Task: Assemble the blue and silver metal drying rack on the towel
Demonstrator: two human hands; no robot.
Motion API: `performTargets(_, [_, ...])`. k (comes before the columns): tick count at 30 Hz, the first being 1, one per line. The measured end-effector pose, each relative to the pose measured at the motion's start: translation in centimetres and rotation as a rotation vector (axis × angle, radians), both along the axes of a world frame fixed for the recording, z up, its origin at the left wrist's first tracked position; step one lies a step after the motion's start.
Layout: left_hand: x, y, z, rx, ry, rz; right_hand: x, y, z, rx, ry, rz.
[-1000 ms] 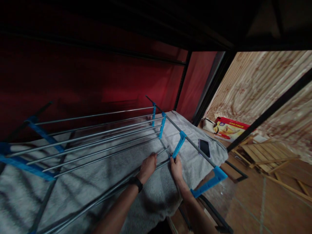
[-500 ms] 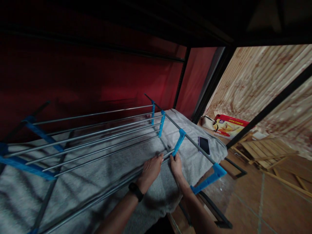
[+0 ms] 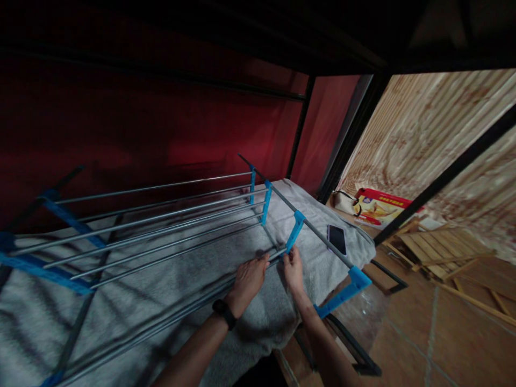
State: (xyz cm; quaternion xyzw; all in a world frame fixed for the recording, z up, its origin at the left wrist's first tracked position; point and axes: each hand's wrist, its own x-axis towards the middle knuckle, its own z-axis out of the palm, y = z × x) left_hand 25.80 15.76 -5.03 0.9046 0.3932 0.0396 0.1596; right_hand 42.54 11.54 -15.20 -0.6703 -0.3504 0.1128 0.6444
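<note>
Your left hand (image 3: 249,278) grips a rod (image 3: 169,317) near its end, over the grey blanket (image 3: 133,301). Your right hand (image 3: 293,270) pinches the blue bracket (image 3: 294,232) where that rod ends. A phone (image 3: 337,238) lies nearby on the blanket.

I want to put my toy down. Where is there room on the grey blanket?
The grey blanket is bare around the phone, between the end rail and the blanket's right edge, and near its front edge below the left hand. It is crowded where both hands, right hand too, meet the metal rods and blue bracket.
</note>
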Motion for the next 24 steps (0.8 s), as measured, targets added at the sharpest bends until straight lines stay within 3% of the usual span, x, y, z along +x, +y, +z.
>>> performTargets(5, [-0.06,0.08,0.11,-0.004,0.013,-0.013,0.06,-0.24,0.76,-0.009,-0.001,0.023])
performTargets(24, [0.45,-0.04,0.19,0.036,0.047,-0.013,0.01,-0.28,0.65,-0.010,0.004,0.026])
